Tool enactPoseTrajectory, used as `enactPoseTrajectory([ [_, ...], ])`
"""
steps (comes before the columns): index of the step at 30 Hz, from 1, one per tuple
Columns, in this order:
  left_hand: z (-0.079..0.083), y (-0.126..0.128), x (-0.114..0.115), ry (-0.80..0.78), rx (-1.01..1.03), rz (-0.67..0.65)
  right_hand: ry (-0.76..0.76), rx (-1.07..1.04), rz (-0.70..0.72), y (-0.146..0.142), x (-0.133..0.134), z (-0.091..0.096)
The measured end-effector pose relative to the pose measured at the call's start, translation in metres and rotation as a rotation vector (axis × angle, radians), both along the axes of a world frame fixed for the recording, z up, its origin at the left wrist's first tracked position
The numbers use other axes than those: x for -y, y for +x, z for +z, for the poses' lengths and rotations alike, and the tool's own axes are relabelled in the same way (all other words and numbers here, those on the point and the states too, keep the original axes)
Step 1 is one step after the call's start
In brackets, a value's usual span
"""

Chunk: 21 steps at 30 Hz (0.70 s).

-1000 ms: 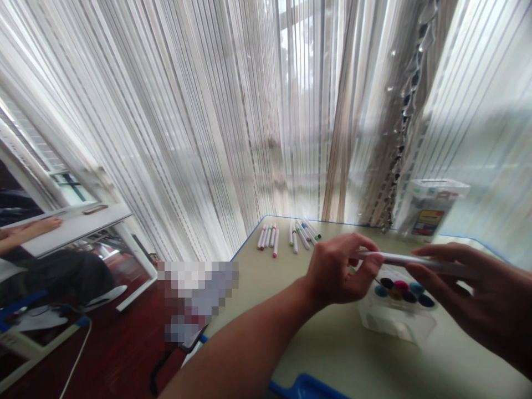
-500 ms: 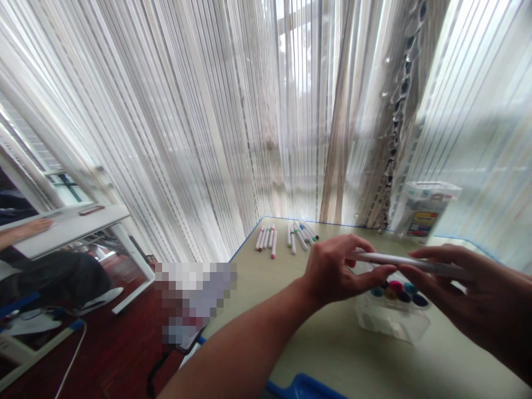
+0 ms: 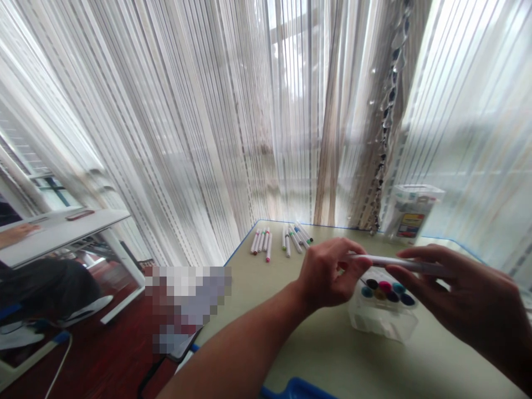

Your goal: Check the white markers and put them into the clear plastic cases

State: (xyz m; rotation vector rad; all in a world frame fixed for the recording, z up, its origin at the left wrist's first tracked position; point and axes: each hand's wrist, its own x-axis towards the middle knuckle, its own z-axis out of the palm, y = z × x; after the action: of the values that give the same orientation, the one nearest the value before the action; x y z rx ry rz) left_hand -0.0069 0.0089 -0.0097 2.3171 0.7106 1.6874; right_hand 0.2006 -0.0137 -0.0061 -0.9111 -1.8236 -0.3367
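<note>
Both hands hold one white marker (image 3: 388, 261) level above the table. My left hand (image 3: 330, 274) pinches its left end, where a red cap shows between the fingers. My right hand (image 3: 453, 296) grips its right part with curled fingers. Just below the marker sits a clear plastic box (image 3: 382, 313) with several upright markers whose coloured caps face up. Several more markers (image 3: 280, 239) lie in rows at the far edge of the pale green table (image 3: 316, 343).
A clear lidded container (image 3: 409, 213) stands at the table's back right. White striped curtains (image 3: 208, 122) hang behind the table. To the left is a white desk (image 3: 62, 227) with another person's hand resting on it. A blue object (image 3: 297, 389) pokes in at the near edge.
The view has swung slightly right and down. Both hands keep their hold on the marker, in about the same pose.
</note>
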Motion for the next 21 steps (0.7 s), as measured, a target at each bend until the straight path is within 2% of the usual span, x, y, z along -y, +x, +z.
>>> enactPoseTrajectory([
  [3, 0.001, -0.003, 0.001, -0.039, 0.010, 0.007, -0.076, -0.045, 0.038, -0.001, 0.000, -0.001],
  [10, -0.003, -0.007, -0.002, -0.107, 0.031, -0.014, -0.132, -0.148, 0.071, -0.006, 0.003, 0.006],
  [17, -0.001, -0.007, -0.001, -0.109, 0.035, 0.005, -0.132, -0.128, 0.129, -0.008, 0.005, 0.009],
  [21, 0.001, -0.006, -0.001, -0.062, 0.008, 0.019, -0.111, -0.122, 0.117, -0.009, 0.005, 0.009],
])
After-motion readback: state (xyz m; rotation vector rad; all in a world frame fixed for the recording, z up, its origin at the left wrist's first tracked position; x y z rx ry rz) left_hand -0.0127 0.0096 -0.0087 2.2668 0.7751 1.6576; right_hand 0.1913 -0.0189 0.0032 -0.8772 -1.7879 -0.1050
